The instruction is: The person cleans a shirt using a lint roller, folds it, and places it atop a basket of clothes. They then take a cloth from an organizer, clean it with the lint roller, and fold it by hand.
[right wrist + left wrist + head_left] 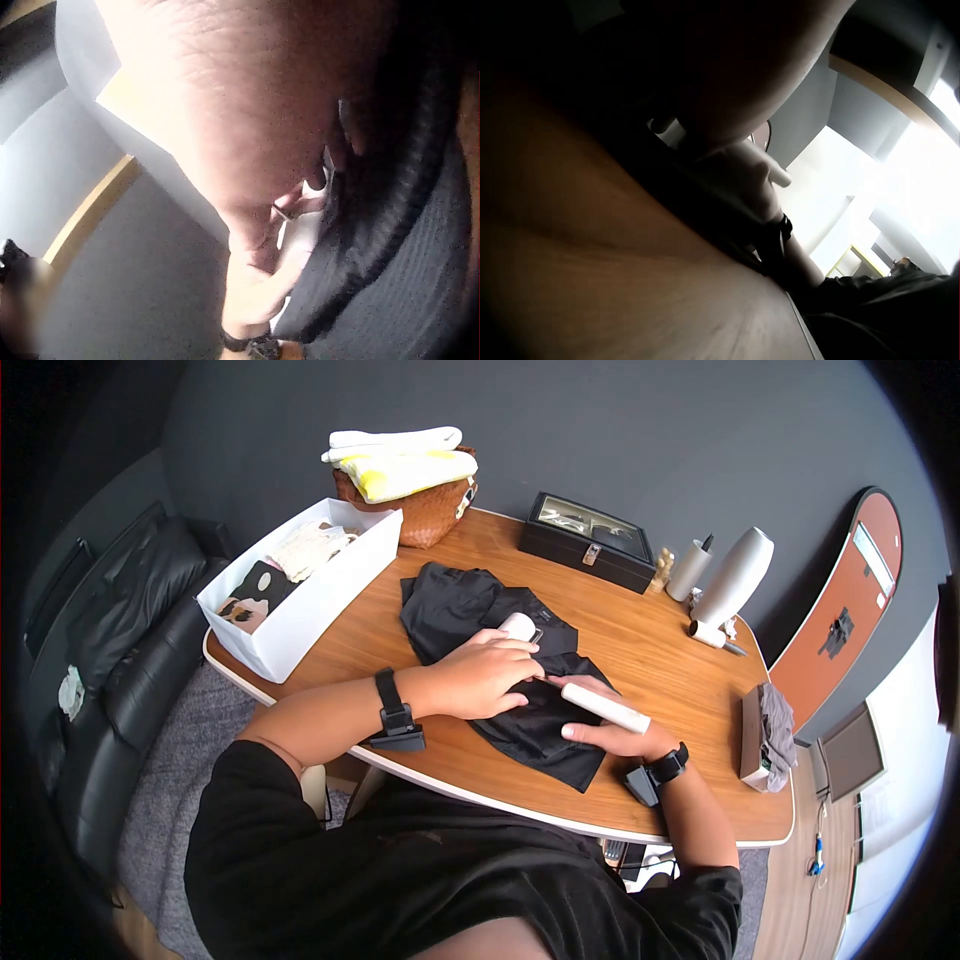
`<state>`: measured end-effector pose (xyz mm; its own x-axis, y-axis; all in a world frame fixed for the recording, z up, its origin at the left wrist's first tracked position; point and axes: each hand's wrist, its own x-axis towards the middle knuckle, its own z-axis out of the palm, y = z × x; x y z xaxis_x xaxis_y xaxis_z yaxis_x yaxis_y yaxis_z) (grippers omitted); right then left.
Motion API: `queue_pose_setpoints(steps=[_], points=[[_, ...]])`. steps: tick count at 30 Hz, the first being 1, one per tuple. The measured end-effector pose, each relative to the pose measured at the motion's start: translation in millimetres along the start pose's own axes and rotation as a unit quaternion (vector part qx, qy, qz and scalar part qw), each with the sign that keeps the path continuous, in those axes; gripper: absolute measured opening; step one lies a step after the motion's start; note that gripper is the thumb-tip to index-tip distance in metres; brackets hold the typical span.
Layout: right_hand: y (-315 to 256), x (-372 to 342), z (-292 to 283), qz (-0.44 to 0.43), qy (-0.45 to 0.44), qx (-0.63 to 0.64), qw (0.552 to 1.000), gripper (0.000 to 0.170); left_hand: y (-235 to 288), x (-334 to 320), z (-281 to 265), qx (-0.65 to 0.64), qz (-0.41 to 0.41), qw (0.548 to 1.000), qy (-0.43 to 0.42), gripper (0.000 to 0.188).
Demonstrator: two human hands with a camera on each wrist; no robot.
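Note:
On the table lies a rumpled black garment [450, 605]. Above it, in the head view, my left hand [480, 675] curls round a white round-ended piece [517, 626], which has a small metallic part beside it. Close on its right, my right hand [600, 710] holds a slim white handle [605, 708] that slants over the thumb side of the hand towards the wrist. The fingertips of both hands nearly meet over the cloth. The left wrist view is dark, with the white handle [776, 174] showing. White plastic [300, 232] appears between the hands in the right wrist view.
A white bin [320, 605] with folded clothes and a brown woven basket [425, 520] topped with towels stand at left. Behind are a black case [585, 540] and a silver hair dryer [735, 575]. A box with grey cloth [775, 725] sits at the right edge.

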<state>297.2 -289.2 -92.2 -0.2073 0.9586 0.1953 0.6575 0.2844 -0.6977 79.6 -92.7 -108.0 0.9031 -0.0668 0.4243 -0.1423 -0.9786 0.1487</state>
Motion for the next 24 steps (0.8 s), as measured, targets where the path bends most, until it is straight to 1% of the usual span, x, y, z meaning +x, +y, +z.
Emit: queue_pose_setpoints(steps=[1,2,3,4,5,6,7,8,9,11,13,14,15,17,18,20,21,23,24], points=[[1.0,-0.1,-0.4,0.0,-0.001,0.0,1.0,0.063,-2.0,-0.3,-0.4,0.006,0.002,1.0,-0.002,0.035],[2.5,-0.8,-1.8,-0.021,-0.024,-0.031,0.999,0.072,-0.7,0.1,-2.2,0.0,0.002,1.0,0.014,0.026],[3.3,-1.1,-2.9,-0.042,-0.046,-0.063,0.996,0.081,-1.3,0.4,-2.6,0.0,0.002,1.0,0.015,0.026],[2.1,-0.4,-2.1,-0.019,-0.045,-0.055,0.997,0.084,-2.1,0.8,-3.3,-0.001,-0.003,1.0,0.022,0.024],[3.4,-1.0,-3.2,-0.02,-0.045,-0.055,0.997,0.084,-3.1,1.0,-4.2,-0.002,-0.006,1.0,0.03,0.022],[6.5,-2.8,-5.4,-0.01,-0.054,-0.068,0.996,0.081,-3.6,1.1,-5.7,-0.002,-0.006,1.0,0.029,0.022],[9.8,-4.9,-7.7,0.0,-0.063,-0.081,0.995,0.079,-3.6,1.3,-7.7,-0.01,-0.025,0.999,0.035,0.019],[13.2,-6.3,-10.1,0.001,-0.062,-0.08,0.995,0.079,-4.1,1.7,-9.4,-0.018,-0.043,0.998,0.041,0.016],[16.7,-6.9,-13.1,-0.01,-0.058,-0.08,0.995,0.075,-6.3,1.7,-10.3,-0.018,-0.042,0.998,0.041,0.016],[19.2,-9.5,-23.1,-0.021,-0.053,-0.08,0.995,0.072,-12.9,1.0,-12.2,-0.033,-0.05,0.995,0.078,0.011],[19.2,-15.1,-39.3,0.128,-0.099,-0.083,0.983,0.067,-18.2,-0.1,-16.4,-0.051,-0.035,0.994,0.092,0.009],[25.0,-19.7,-50.5,0.124,-0.096,-0.132,0.979,0.063,-19.5,-0.7,-18.5,-0.055,-0.043,0.993,0.096,0.009],[34.2,-26.5,-59.6,0.088,-0.073,-0.124,0.986,0.058,-21.1,-1.2,-20.4,-0.06,-0.052,0.992,0.1,0.009],[44.2,-39.2,-77.7,0.119,-0.073,-0.11,0.984,0.053,-26.8,-2.8,-23.4,-0.058,-0.062,0.992,0.091,0.008],[46.1,-45.8,-84.9,0.12,-0.074,-0.11,0.984,0.053,-29.2,-3.5,-24.9,-0.038,-0.061,0.993,0.098,0.007],[45.6,-55.9,-95.1,0.176,-0.07,-0.116,0.975,0.055,-36.3,-7.3,-26.3,0.002,-0.064,0.993,0.102,0.004],[44.5,-57.9,-96.8,0.177,-0.071,-0.116,0.975,0.055,-40.4,-9.1,-26.9,0.001,-0.065,0.993,0.102,0.004],[40.0,-59.4,-99.0,0.178,-0.063,-0.135,0.973,0.058,-48.5,-11.3,-29.0,0.053,-0.086,0.993,0.068,0.002],[36.6,-58.2,-97.1,0.177,-0.063,-0.135,0.973,0.058,-51.3,-11.8,-29.6,0.049,-0.085,0.993,0.064,0.001]])
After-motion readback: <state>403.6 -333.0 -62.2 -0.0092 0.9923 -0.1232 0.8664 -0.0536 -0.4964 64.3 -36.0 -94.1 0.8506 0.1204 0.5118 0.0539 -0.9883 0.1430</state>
